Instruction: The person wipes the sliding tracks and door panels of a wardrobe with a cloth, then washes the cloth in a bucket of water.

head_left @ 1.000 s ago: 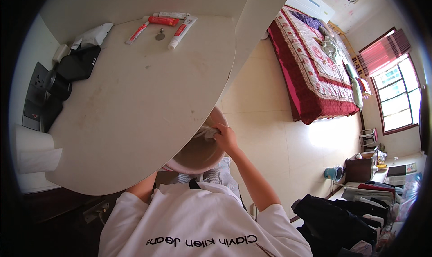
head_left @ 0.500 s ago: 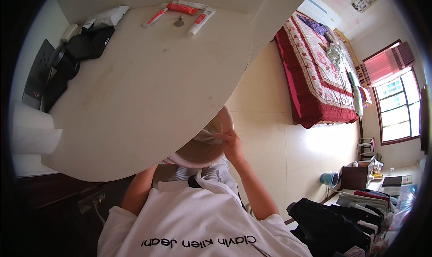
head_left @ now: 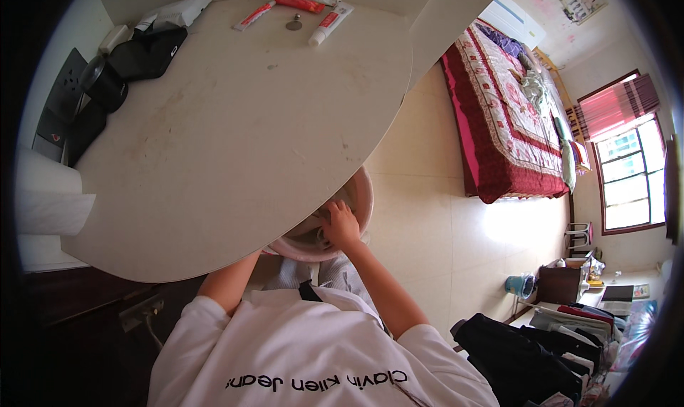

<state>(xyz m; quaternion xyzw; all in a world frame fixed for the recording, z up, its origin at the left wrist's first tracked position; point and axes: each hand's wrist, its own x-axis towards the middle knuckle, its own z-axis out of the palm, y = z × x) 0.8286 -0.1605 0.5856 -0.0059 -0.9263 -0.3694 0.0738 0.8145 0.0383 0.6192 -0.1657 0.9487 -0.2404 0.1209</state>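
Below the table edge stands a pale pink basin (head_left: 365, 197), its left part hidden under the tabletop. My right hand (head_left: 342, 225) reaches down inside it, fingers bent and closed on a pale, cloth-like thing (head_left: 324, 237). Only a small looped bit of that thing shows beside the hand, so its exact kind is unclear. My left forearm (head_left: 231, 282) runs under the tabletop near the basin's left side, and the tabletop hides the left hand completely.
The rounded white tabletop (head_left: 235, 143) overhangs the basin. Several tubes (head_left: 331, 23) lie at its back, with a black cup-like object (head_left: 103, 83) and a white paper roll (head_left: 53, 200) along its left. A bed (head_left: 506, 122) stands right, beyond a blue bin (head_left: 520, 286).
My right hand has moved left and deeper into the basin, and its fingers now point away from me. The pale cloth-like thing is more covered by the hand. The view has shifted slightly.
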